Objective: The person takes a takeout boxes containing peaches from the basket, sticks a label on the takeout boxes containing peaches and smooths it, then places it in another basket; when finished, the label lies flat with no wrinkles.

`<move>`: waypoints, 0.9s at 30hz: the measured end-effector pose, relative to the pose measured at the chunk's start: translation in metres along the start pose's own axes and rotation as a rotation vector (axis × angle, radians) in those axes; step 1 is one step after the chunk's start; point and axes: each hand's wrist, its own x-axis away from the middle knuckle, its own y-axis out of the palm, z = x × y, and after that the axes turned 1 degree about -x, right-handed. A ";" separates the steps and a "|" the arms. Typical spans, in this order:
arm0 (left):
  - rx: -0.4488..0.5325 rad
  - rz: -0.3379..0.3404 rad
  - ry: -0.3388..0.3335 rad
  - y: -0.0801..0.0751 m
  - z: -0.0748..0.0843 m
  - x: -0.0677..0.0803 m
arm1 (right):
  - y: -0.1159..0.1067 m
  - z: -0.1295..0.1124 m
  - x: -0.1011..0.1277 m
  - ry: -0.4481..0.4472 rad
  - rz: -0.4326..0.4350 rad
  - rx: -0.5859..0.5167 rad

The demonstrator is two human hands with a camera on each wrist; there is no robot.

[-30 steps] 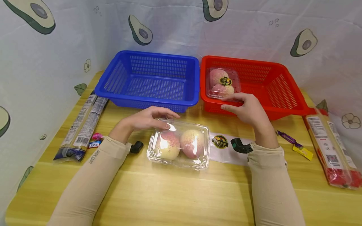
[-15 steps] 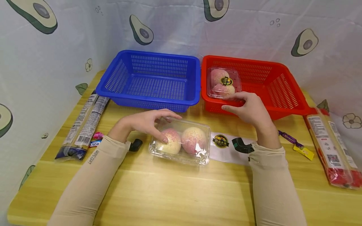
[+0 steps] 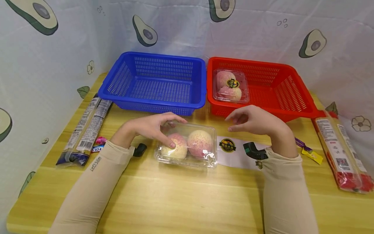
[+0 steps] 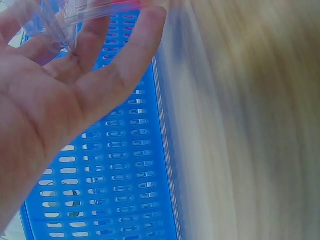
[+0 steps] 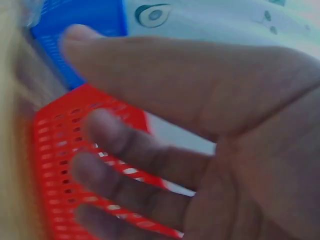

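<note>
A clear plastic clamshell box of peaches (image 3: 200, 143), holding two yellow-and-pink fruits, sits in front of the baskets in the head view. My left hand (image 3: 152, 126) grips its left end, thumb over the near-left part and fingers at the far edge; the left wrist view shows the clear plastic (image 4: 70, 25) between the fingers. My right hand (image 3: 257, 120) holds nothing, its fingers bent loosely in front of the red basket (image 3: 280, 113). Inside that basket, at its left end, lies another clear box of peaches (image 3: 230, 86) with a black-and-yellow label.
A blue basket (image 3: 163, 100) stands beside the red one. A white label strip (image 3: 239, 157) lies right of the near box. Long packets (image 3: 84, 133) and candies (image 3: 97, 148) lie at left; a red-ended packet (image 3: 342, 152) and wrapped candies (image 3: 311, 155) at right.
My left thumb has moved down over the box, and the hand now spans its left end. My right hand has drawn back from the red basket's rim towards me.
</note>
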 end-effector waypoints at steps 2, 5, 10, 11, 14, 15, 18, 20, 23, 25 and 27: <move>-0.005 0.001 -0.008 0.000 0.001 0.001 | 0.005 0.006 -0.005 0.013 -0.092 -0.017; -0.005 0.004 -0.017 0.000 0.001 0.002 | 0.014 0.016 -0.015 0.036 -0.218 -0.041; -0.017 0.016 -0.009 0.000 0.001 0.001 | 0.025 0.025 -0.026 0.103 -0.342 -0.068; -0.026 0.022 -0.006 0.001 0.001 0.000 | 0.026 0.026 -0.027 0.108 -0.347 -0.061; -0.045 0.040 -0.003 0.002 0.001 -0.001 | 0.029 0.027 -0.030 0.118 -0.348 -0.039; -0.053 0.045 -0.003 0.002 0.001 -0.002 | 0.029 0.027 -0.030 0.123 -0.345 -0.027; -0.065 0.054 -0.008 0.003 0.002 -0.003 | 0.031 0.026 -0.031 0.138 -0.339 0.002; -0.067 0.054 -0.011 0.003 0.001 -0.003 | 0.031 0.025 -0.031 0.157 -0.336 0.016; -0.063 0.049 -0.015 0.003 0.001 -0.003 | 0.031 0.024 -0.030 0.189 -0.331 0.035; -0.059 0.047 -0.021 0.003 0.001 -0.003 | 0.031 0.023 -0.030 0.200 -0.327 0.043; -0.054 0.044 -0.027 0.003 0.001 -0.002 | 0.031 0.023 -0.030 0.195 -0.322 0.048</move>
